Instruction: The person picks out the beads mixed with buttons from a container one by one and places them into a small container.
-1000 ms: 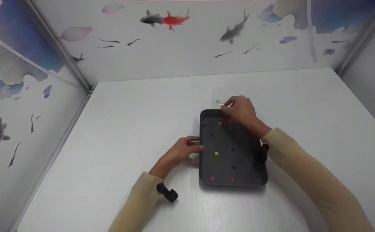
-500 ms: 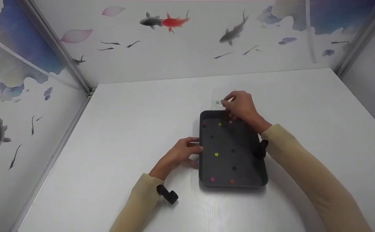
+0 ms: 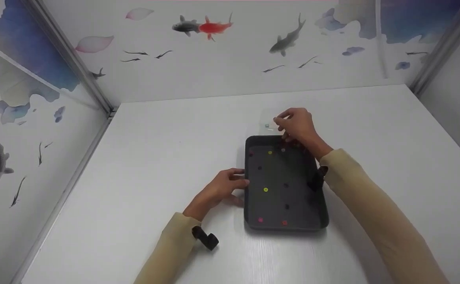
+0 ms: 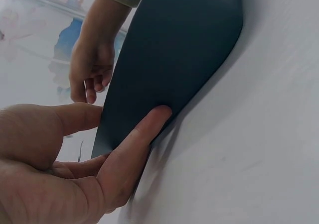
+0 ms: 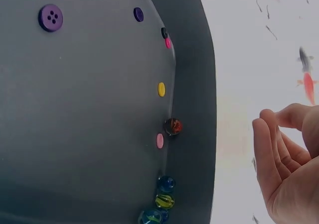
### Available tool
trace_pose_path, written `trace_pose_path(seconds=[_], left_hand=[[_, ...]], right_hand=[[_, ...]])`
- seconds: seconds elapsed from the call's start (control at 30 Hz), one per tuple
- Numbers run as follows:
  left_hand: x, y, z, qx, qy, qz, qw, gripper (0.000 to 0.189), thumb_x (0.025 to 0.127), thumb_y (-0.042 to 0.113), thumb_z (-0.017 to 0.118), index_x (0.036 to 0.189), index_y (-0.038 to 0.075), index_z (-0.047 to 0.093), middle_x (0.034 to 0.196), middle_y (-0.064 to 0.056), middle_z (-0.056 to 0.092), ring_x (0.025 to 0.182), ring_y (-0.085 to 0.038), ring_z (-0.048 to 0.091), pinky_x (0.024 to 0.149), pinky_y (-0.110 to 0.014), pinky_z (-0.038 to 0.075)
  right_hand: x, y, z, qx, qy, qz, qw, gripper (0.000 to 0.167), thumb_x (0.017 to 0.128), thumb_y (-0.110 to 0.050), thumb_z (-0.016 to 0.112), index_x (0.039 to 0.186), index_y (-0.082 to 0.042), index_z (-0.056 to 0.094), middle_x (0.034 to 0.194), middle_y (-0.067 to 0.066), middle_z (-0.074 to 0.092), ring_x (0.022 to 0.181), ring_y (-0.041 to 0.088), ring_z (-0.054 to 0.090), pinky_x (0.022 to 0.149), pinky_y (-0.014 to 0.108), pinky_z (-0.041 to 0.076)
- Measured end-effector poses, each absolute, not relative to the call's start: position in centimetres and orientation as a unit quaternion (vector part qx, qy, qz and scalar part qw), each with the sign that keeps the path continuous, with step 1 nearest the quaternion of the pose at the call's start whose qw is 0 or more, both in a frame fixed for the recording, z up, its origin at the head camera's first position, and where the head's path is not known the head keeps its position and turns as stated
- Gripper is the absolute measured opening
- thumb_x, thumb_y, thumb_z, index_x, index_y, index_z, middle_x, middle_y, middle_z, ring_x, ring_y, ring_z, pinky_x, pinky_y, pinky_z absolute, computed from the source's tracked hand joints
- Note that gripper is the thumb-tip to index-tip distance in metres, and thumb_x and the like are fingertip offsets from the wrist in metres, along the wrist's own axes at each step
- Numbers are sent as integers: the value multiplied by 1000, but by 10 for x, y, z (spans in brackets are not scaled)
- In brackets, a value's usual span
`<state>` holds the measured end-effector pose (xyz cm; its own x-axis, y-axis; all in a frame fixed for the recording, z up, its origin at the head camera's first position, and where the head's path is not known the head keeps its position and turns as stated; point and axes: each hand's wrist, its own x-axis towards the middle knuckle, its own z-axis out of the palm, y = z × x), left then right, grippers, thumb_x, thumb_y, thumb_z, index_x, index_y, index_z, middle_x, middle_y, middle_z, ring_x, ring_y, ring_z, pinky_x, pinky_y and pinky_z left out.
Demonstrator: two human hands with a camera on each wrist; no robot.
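A dark grey tray [image 3: 285, 228] stands on the white table, with colourful buttons and glass marbles inside. My left hand [image 3: 224, 185] holds its left wall, thumb over the rim and fingers along the outside, as the left wrist view [image 4: 149, 127] also shows. Past the tray's far edge, my right hand [image 3: 297, 125] hovers beside a clear, see-through container [image 3: 263, 117] with a small blue-green piece [image 3: 267, 126] at it. In the right wrist view, the thumb and forefinger tips of this hand [image 5: 289, 154] come together, the other fingers extended; nothing shows between them.
A purple button [image 5: 51, 18], a yellow button [image 5: 161, 89] and a pink button [image 5: 160, 141] lie in the tray. A reddish marble [image 5: 173, 126] and several blue and yellow-green marbles [image 5: 165, 200] line its wall. White panels [image 3: 230, 63] with painted fish enclose the table.
My right hand has risen a little away from the tray's far edge, its fingertips parting from the thin white edge by the clear container. The left hand stays on the tray.
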<state>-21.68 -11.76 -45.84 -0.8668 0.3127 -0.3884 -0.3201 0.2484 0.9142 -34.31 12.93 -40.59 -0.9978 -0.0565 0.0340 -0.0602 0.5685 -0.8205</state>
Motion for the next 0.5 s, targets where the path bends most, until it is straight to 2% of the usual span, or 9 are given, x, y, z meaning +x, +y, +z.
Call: trace_pose_path(seconds=[0.5], left_hand=[[-217,-117,-460,-2,742,619,258,59,95,15,67,148,5,45,139,-18,58,120,-27,65,78,-39,65]], right_hand=[[-346,135,-410,23,-883,469,6,30,97,-22,63,117,0,69,86,14,72,50,10,61,45,22,55]])
